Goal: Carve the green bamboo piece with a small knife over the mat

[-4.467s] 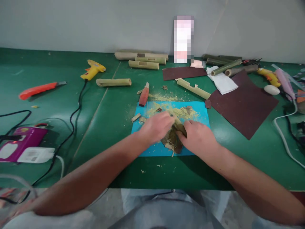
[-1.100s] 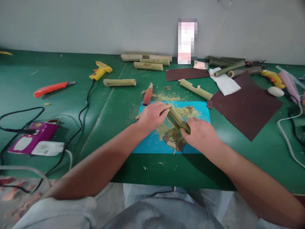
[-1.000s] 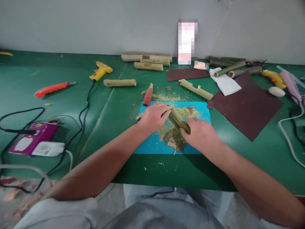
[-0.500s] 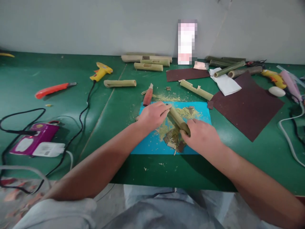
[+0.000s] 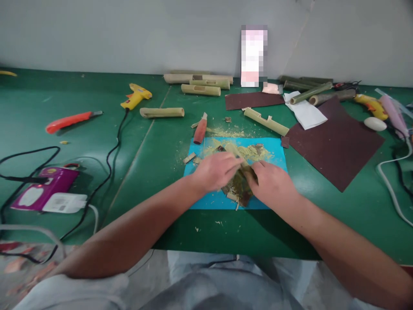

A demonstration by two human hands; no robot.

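My right hand (image 5: 272,178) is closed round the near end of a bamboo tube (image 5: 232,150), which slants over the blue sheet (image 5: 203,202). My left hand (image 5: 217,170), slightly blurred, is pinched against the tube's upper side, close to my right hand; what its fingers hold is hidden. Below the tube lies a pile of bamboo chips and shavings (image 5: 237,193), and pale dust surrounds it. Just beyond my left hand, a chisel-like tool with a red handle (image 5: 200,130) rests on the green table.
Cut bamboo tubes (image 5: 200,90) lie by the wall, and a notched one (image 5: 266,122) beyond the sheet. At left are a yellow glue gun (image 5: 135,97), a red utility knife (image 5: 69,122) and a purple power strip (image 5: 48,185). Brown sheets (image 5: 335,146) spread at right.
My left hand has slid along the tube toward me, from its far end to near my right hand. The right hand stays about where it was.
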